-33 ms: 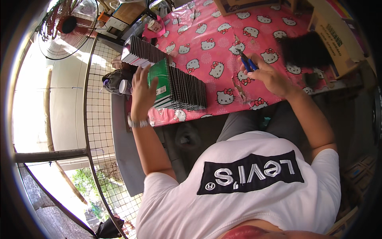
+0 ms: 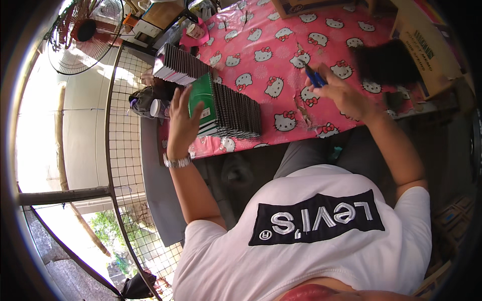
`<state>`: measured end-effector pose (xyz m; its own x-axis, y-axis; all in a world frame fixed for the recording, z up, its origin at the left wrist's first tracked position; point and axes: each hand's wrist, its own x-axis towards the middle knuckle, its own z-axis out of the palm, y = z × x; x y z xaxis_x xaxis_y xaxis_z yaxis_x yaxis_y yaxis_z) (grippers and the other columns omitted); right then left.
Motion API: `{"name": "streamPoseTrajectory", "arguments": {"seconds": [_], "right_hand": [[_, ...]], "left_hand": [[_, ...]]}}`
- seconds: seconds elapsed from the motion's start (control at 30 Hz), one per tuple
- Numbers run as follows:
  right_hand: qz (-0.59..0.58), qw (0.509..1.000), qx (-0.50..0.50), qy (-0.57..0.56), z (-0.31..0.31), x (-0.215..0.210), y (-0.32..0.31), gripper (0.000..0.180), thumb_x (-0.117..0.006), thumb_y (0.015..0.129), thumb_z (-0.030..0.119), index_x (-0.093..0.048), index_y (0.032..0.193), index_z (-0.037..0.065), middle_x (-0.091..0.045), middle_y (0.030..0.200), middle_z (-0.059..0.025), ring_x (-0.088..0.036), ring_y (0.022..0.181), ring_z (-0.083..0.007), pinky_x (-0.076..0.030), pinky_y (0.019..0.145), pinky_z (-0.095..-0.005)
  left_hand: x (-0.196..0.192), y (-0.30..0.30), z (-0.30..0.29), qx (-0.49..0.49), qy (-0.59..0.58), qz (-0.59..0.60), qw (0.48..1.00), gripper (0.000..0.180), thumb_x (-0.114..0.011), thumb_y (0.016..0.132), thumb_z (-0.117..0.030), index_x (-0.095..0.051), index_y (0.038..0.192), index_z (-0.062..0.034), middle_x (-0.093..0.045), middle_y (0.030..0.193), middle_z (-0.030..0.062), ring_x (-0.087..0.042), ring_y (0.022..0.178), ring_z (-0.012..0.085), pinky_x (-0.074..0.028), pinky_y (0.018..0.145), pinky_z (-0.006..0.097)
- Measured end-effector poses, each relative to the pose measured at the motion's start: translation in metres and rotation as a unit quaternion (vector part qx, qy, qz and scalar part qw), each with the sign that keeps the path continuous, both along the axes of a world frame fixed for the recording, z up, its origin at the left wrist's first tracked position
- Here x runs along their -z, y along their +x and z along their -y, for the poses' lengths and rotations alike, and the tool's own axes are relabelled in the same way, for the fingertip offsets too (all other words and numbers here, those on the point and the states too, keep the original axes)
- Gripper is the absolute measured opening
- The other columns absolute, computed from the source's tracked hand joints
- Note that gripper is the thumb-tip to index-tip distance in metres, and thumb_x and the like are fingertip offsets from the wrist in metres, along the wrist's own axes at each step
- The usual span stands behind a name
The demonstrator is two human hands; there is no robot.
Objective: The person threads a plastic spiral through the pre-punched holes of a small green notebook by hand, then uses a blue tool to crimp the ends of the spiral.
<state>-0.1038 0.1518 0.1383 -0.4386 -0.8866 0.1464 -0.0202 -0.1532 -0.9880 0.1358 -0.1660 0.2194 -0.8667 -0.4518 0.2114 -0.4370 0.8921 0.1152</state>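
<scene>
A row of spiral notebooks (image 2: 238,111) stands packed together near the table's front edge, with a green cover (image 2: 200,100) at its left end. Beside that cover is my left hand (image 2: 183,120), its fingers spread and nothing in them. Whether the fingertips touch the cover I cannot tell. My right hand (image 2: 346,98) is raised over the table to the right of the row. It is closed round the blue handles of a pair of pliers (image 2: 315,78), whose jaws point away from me toward the upper left. Behind the green notebooks stands another row of notebooks (image 2: 181,65).
A pink patterned cloth (image 2: 281,50) covers the table, with paper scraps (image 2: 303,113) on it. Cardboard boxes (image 2: 427,55) and a dark bundle (image 2: 386,62) are at the right. A cup (image 2: 195,31) stands far left, and a fan (image 2: 86,31) is beyond the table.
My left hand has shifted slightly to the right and its fingers are a little more spread. My right hand has turned a little, tilting the pliers, and still holds them.
</scene>
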Motion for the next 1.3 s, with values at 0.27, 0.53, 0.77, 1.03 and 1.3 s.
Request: {"name": "streamPoseTrajectory", "arguments": {"seconds": [0.27,0.53,0.77,1.03,1.3], "right_hand": [[-0.264,0.964,0.001,0.001,0.082,-0.019,0.017,0.034,-0.059,0.094,0.031,-0.048,0.114,0.005,-0.057,0.084,-0.0094,-0.058,0.076,-0.0204,-0.047,0.071,-0.0353],[-0.141,0.987,0.084,-0.001,0.212,-0.037,0.027,0.036,-0.065,0.089,0.032,-0.055,0.103,0.001,-0.065,0.089,-0.0166,-0.065,0.081,-0.0290,-0.050,0.075,-0.0383],[-0.513,0.849,0.044,-0.118,0.180,-0.030,0.034,0.035,-0.073,0.078,0.024,-0.056,0.105,0.011,-0.060,0.101,-0.0105,-0.058,0.102,-0.0290,-0.044,0.093,-0.0450],[-0.671,0.727,0.038,-0.142,0.172,-0.020,0.037,0.032,-0.072,0.077,0.020,-0.058,0.105,0.017,-0.059,0.109,-0.0073,-0.056,0.110,-0.0285,-0.041,0.104,-0.0443],[-0.656,0.746,-0.021,-0.114,0.181,-0.035,0.049,0.010,-0.064,0.080,0.016,-0.062,0.089,0.012,-0.063,0.087,-0.0043,-0.062,0.089,-0.0223,-0.048,0.083,-0.0367]], "left_hand": [[0.032,0.039,-0.011,-0.036,0.174,-0.112,0.978,0.045,-0.046,0.103,-0.024,-0.046,0.144,-0.0064,-0.026,0.157,0.0222,-0.030,0.144,0.0345,-0.030,0.113,0.040],[-0.002,-0.015,0.000,0.046,0.090,-0.039,0.994,0.050,-0.045,0.103,-0.030,-0.040,0.147,-0.0070,-0.027,0.158,0.0158,-0.017,0.148,0.0339,-0.014,0.119,0.044],[-0.020,0.030,-0.043,-0.011,-0.145,-0.276,0.950,0.022,-0.048,0.098,-0.012,-0.064,0.101,0.0026,-0.065,0.100,0.0133,-0.062,0.091,0.0211,-0.050,0.078,0.030],[0.034,0.026,-0.099,-0.135,0.073,-0.177,0.972,0.021,-0.072,0.088,-0.016,-0.061,0.077,-0.0016,-0.059,0.064,0.0041,-0.050,0.049,0.0098,-0.039,0.048,0.025],[0.049,0.031,-0.093,-0.114,0.135,-0.239,0.955,0.014,-0.067,0.091,-0.010,-0.063,0.083,0.0005,-0.053,0.061,0.0022,-0.043,0.050,0.0046,-0.035,0.047,0.023]]}}
